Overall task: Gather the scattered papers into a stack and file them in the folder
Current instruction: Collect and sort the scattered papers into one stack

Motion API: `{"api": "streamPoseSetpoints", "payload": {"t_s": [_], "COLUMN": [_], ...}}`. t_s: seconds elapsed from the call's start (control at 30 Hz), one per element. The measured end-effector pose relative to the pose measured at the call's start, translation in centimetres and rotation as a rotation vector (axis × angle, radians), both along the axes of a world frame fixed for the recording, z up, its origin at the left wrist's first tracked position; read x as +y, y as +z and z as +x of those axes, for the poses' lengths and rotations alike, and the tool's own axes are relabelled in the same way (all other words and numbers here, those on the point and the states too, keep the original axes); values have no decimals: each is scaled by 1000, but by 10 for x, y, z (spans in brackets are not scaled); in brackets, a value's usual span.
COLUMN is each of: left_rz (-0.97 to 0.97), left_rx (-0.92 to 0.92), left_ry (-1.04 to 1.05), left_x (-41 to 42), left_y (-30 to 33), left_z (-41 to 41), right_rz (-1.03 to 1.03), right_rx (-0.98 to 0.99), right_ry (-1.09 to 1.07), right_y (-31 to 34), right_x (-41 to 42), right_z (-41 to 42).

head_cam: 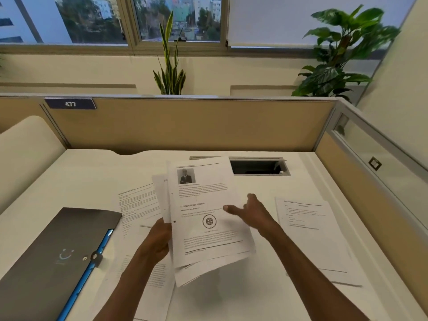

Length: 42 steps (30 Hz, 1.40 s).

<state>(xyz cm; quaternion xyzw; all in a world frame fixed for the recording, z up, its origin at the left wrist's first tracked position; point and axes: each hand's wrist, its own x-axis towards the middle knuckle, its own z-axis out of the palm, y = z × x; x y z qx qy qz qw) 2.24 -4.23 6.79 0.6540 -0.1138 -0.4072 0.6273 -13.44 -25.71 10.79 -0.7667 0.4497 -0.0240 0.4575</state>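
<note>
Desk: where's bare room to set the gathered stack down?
Bare desk lies behind the grey folder, and between the held stack and the right-hand sheets. The strip between folder and left hand is crowded with loose papers. Avoid the open cable hatch.

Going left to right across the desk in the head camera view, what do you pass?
Dark folder → loose sheets lying on the desk → left hand gripping the gathered stack of papers → right hand, open → papers at the right.

Matt white paper sheets (208, 218); smooth dark plastic folder (53, 258); smooth white desk (266, 297).
</note>
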Motion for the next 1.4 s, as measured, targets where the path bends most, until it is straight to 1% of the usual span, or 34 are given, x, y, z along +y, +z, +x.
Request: {"api": "streamPoseSetpoints", "payload": {"t_s": [0.07, 0.1, 0.17, 0.23, 0.37, 0.43, 0.5, 0.63, 0.7, 0.8, 0.93, 1.03, 1.1, 1.17, 1.2, 1.27, 1.33, 1.4], "left_rz": [-35, -56, -95, -146, -254, -260, -260, -197, -125, -39, 13, 11, -7, -38, -46, -59, -70, -80], "left_rx": [3, 6, 27, 5, -232, -287, -311, -355, -334, -409, -453, -483, -495, -507, -521, -553, -582, -596], "left_ry": [-24, -7, 71, 87, 64, 96, 116, 63, 45, 25, 85, 150, 206, 254, 282, 316, 335, 365], "left_x": [-3, -5, -11, -17, -25, -27, -28, -20, -16, -14, -21, -24, -23, -19, -15, -6, 6, 18], "left_y": [2, 3, 11, 20, 36, 38, 38, 21, 4, -16, -14, 0, 13, 28, 35, 49, 58, 63], "left_z": [-6, -9, -17, -20, -26, -27, -29, -33, -38, -47, -46, -35, -23, -9, -2, 12, 24, 35], "right_rz": [182, 216, 152, 69, 1, -37, -63, 54, 92, 102, 45, -29, -89, -160, -201, -290, -382, -449], "right_rx": [-202, -293, -390, -457, -596, -624, -628, -640, -575, -483, -434, -297, -211, -190, -193, -166, -82, -3], "right_ry": [-75, -109, -151, -177, -146, -104, -75, -109, -133, -148, -208, -357, -366, -271, -183, 78, 377, 583], "right_y": [1, 0, -3, -3, 5, 6, 2, -23, -41, -62, -67, -78, -89, -100, -104, -111, -115, -117], "right_x": [-2, -1, 3, 8, 17, 19, 19, 26, 34, 40, 36, 39, 48, 64, 73, 92, 111, 126], "right_z": [-6, -9, -13, -17, -21, -24, -27, -36, -41, -43, -35, -29, -26, -21, -17, -4, 14, 38]}}
